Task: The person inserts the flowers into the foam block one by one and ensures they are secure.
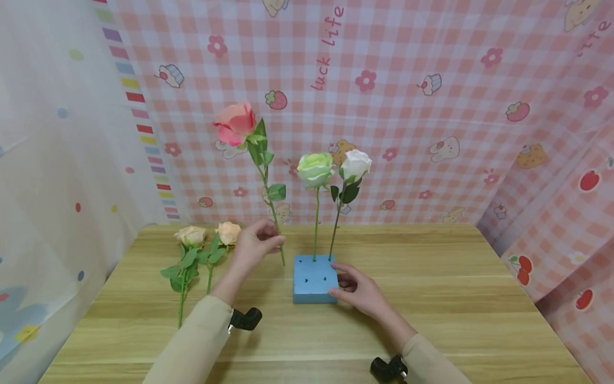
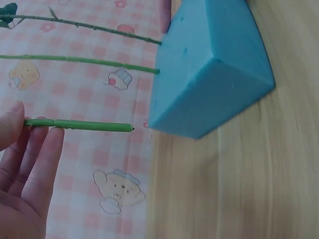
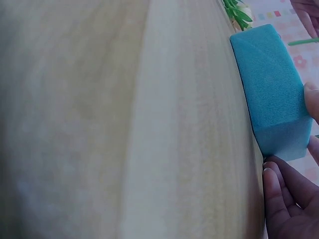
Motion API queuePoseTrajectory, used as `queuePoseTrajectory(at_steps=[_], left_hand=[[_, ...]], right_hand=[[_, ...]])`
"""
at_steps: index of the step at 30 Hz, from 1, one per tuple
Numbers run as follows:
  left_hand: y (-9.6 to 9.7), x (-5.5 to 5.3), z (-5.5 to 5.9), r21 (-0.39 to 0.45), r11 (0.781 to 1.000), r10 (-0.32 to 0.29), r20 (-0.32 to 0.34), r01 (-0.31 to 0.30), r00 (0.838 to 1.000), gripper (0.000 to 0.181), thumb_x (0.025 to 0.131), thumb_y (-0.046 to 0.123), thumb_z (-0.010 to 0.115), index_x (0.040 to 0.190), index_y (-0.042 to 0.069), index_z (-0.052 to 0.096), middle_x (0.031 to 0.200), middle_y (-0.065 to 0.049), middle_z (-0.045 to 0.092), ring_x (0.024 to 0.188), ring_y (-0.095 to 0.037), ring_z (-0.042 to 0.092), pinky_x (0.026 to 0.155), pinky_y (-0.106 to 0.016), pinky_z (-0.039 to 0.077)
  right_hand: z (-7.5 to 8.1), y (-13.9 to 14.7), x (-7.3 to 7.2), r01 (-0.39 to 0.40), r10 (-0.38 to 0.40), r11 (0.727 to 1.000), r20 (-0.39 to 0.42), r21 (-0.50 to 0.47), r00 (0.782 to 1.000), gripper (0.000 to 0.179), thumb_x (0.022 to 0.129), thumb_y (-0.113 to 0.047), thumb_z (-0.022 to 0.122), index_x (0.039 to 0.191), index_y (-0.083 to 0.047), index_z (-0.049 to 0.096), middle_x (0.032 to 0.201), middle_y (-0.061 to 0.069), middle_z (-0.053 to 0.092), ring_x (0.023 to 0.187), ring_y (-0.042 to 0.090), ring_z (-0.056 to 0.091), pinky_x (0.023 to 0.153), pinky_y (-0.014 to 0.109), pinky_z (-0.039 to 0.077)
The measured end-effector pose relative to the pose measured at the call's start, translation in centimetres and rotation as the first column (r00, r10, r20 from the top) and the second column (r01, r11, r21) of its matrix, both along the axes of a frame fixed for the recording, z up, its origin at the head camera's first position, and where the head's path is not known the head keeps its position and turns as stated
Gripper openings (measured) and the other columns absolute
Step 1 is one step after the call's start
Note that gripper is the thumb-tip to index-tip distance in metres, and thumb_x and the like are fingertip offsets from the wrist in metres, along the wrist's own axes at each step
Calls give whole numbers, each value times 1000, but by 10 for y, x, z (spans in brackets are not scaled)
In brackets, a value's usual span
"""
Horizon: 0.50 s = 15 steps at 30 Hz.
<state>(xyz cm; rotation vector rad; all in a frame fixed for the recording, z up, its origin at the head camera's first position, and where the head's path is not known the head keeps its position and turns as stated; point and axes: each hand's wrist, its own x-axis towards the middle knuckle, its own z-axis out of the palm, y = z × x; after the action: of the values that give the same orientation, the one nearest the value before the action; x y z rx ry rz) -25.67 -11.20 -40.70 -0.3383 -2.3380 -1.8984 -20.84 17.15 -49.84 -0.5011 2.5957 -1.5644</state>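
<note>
My left hand (image 1: 254, 246) pinches the lower stem of a pink artificial rose (image 1: 235, 124), held upright with a slight lean. In the left wrist view the bare end of its green stem (image 2: 94, 125) points toward a blue foam block (image 1: 315, 294), apart from it. Thumb and fingers of my right hand (image 1: 363, 294) grip the block's right side on the table. A pale green rose (image 1: 315, 169) and a white rose (image 1: 356, 164) stand in holes along the block's back edge. Several other small holes show in its top.
Two peach roses, one paler (image 1: 191, 236) and one more orange (image 1: 228, 233), lie at the left of the wooden table (image 1: 431, 298). Behind the table hangs a pink checked cloth (image 1: 297, 64), with a white cloth (image 1: 53, 133) on the left.
</note>
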Motion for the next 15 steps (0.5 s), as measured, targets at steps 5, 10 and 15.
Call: queuePoseTrajectory(at_steps=[5, 10, 15], left_hand=[[13, -4, 3, 2, 1000, 12, -20, -12, 1000, 17, 85, -2, 75, 98, -3, 64, 86, -12, 63, 76, -21, 65, 68, -34, 60], [23, -5, 3, -9, 999, 34, -30, -34, 999, 17, 84, -1, 77, 97, -2, 65, 85, -12, 64, 76, -22, 64, 66, -34, 60], [32, -8, -1, 2, 999, 34, -43, -34, 998, 18, 84, -2, 77, 98, -3, 65, 85, -12, 63, 74, -20, 63, 65, -32, 60]], right_hand=[[1, 0, 1, -1, 1, 1000, 0, -2, 1000, 60, 88, -27, 77, 142, -16, 54, 123, 14, 64, 107, 26, 62, 90, 39, 54], [0, 0, 0, -8, 8, 1000, 0, -1, 1000, 60, 89, -26, 77, 142, -16, 53, 123, 15, 64, 107, 27, 62, 90, 40, 54], [0, 1, 0, -7, 7, 1000, -1, -10, 1000, 59, 88, -25, 77, 142, -15, 54, 123, 14, 64, 106, 26, 62, 89, 40, 54]])
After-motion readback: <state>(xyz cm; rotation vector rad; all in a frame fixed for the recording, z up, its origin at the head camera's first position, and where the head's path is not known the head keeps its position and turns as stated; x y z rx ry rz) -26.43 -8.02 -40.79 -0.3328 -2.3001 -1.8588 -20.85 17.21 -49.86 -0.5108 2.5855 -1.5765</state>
